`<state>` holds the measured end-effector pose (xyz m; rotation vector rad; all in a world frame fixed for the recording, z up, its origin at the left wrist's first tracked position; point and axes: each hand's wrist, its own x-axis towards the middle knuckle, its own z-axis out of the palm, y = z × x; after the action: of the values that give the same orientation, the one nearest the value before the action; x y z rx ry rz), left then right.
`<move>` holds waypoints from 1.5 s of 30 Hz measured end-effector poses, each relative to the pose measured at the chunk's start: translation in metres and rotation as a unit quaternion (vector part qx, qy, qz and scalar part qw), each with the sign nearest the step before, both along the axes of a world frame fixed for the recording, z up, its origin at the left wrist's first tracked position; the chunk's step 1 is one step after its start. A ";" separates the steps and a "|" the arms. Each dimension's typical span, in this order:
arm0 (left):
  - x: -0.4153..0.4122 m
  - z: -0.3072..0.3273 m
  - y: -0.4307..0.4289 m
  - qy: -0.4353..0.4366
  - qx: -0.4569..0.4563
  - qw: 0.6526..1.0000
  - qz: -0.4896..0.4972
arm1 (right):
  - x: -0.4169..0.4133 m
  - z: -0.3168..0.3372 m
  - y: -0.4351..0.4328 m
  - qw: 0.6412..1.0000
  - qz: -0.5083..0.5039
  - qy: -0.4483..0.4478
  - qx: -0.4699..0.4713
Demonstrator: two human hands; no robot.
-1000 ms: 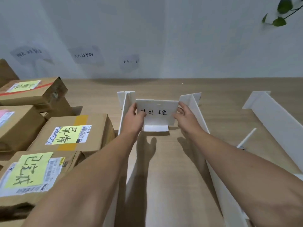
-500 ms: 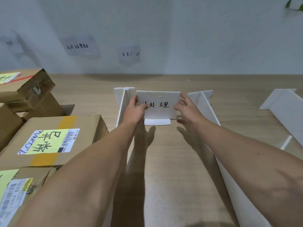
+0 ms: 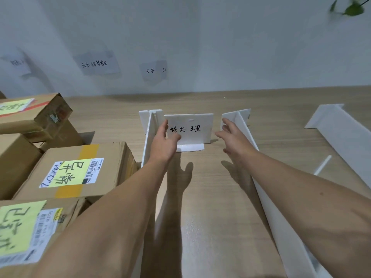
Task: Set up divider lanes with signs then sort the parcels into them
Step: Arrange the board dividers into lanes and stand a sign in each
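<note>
Between dividers: white handwritten sign.

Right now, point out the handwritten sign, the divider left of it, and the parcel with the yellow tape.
handwritten sign (image 3: 189,128): head view, middle of its upright face.
left divider (image 3: 149,135): head view, its upright wall.
parcel with yellow tape (image 3: 69,173): head view, the yellow note on top.

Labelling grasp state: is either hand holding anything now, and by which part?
Nothing is held. The right hand is open, clear of the sign. The left hand is open at the sign's left edge; whether it touches cannot be told.
</note>
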<state>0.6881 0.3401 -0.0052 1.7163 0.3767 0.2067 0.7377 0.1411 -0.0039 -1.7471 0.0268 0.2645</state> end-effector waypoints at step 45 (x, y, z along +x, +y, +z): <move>-0.236 0.008 -0.359 0.147 -0.056 0.987 -0.010 | -0.248 0.014 -0.321 0.987 -0.118 0.101 -0.044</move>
<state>0.4521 -0.0194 0.0024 1.6411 0.5782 -0.0833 0.4894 -0.1799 0.0104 -1.7784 0.3952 0.2677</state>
